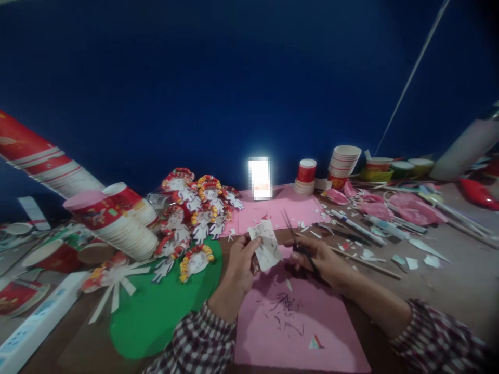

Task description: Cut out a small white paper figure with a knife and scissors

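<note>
A small, pale piece of paper with dark line marks (266, 245) is pinched between the thumb and fingers of the left hand (240, 265), which is closed on its left edge. The right hand (317, 262) is curled around the handles of a pair of dark-handled metal scissors (307, 255); the narrow blades point up and away from the person, slightly parted, just beside the paper's right edge and apart from it. Both wrists emerge from checked dark-and-white sleeves.

The two hands are above the far part of a flat pink paper sheet (268, 343), which bears dark thin scraps and a small white, red and green triangular scrap (315, 342). To its left lies a rounded green sheet (167, 317), with a cluster of white paper figures with red-and-yellow ruffled trim (210, 192) at its far edge. Stacked red-and-white paper cups (113, 228) lean farther left, near a long white power strip (42, 319). On the right, white-barrelled pens (358, 227) lie among paper scraps and crumpled pink pieces (415, 208). A bright, pixelated rectangle (260, 178) stands out against the dark blue backdrop (195, 78).
</note>
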`<state>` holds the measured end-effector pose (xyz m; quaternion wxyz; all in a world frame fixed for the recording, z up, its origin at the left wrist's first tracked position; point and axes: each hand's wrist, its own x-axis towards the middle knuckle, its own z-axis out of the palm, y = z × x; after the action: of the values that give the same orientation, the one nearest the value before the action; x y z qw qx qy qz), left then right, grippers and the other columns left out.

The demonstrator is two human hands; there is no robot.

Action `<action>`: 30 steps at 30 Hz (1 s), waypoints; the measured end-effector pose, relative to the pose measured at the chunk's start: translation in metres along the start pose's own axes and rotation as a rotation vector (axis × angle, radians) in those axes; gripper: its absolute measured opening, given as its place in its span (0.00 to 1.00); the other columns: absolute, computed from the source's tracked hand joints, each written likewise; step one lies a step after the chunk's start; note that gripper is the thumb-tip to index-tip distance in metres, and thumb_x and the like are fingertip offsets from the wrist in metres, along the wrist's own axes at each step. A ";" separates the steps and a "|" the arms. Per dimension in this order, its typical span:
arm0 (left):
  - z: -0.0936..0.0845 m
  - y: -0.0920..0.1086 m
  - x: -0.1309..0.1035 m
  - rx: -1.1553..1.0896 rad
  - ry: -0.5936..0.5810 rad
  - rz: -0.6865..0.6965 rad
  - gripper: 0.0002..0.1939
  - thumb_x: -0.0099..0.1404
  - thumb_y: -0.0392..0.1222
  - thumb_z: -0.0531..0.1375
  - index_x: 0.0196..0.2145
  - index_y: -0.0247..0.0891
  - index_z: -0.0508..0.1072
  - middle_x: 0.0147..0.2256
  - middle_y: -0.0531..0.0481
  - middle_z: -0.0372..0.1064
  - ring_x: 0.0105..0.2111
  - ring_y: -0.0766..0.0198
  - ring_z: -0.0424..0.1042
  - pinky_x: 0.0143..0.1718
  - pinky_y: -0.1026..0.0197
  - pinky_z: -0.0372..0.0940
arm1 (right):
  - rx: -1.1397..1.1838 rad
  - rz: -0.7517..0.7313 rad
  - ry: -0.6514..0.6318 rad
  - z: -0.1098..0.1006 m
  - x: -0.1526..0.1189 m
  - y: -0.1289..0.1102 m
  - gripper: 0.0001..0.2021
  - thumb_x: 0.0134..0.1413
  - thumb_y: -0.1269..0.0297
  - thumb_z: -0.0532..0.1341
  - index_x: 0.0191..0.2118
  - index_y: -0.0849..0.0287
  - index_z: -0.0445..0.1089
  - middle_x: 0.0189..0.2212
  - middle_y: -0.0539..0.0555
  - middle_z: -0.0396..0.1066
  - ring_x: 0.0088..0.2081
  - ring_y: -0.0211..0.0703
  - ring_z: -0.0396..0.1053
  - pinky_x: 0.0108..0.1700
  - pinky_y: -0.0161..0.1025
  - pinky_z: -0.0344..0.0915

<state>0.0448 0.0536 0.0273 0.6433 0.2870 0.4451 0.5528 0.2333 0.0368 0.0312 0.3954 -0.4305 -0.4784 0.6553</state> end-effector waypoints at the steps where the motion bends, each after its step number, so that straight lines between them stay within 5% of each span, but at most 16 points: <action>1: 0.001 -0.001 -0.001 0.048 -0.022 -0.014 0.23 0.44 0.46 0.72 0.37 0.34 0.72 0.23 0.54 0.71 0.19 0.69 0.67 0.20 0.67 0.61 | 0.024 -0.023 0.046 0.000 0.000 -0.001 0.27 0.41 0.51 0.72 0.44 0.61 0.68 0.20 0.46 0.66 0.18 0.32 0.59 0.20 0.31 0.56; 8: 0.011 -0.002 -0.015 0.264 -0.215 -0.025 0.18 0.45 0.43 0.71 0.33 0.32 0.77 0.28 0.48 0.76 0.28 0.64 0.71 0.31 0.64 0.66 | 0.144 -0.140 0.189 0.000 0.001 0.001 0.22 0.39 0.58 0.74 0.41 0.60 0.70 0.19 0.43 0.64 0.18 0.29 0.56 0.20 0.29 0.51; 30: 0.006 -0.004 -0.013 0.178 -0.248 -0.177 0.22 0.43 0.46 0.73 0.34 0.31 0.76 0.28 0.44 0.76 0.24 0.62 0.72 0.29 0.61 0.66 | 0.140 -0.068 0.164 -0.002 0.003 0.006 0.23 0.37 0.57 0.73 0.39 0.61 0.71 0.18 0.46 0.67 0.20 0.33 0.60 0.19 0.28 0.52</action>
<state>0.0518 0.0409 0.0301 0.7115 0.3687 0.4331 0.4126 0.2341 0.0385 0.0243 0.4843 -0.4375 -0.4119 0.6359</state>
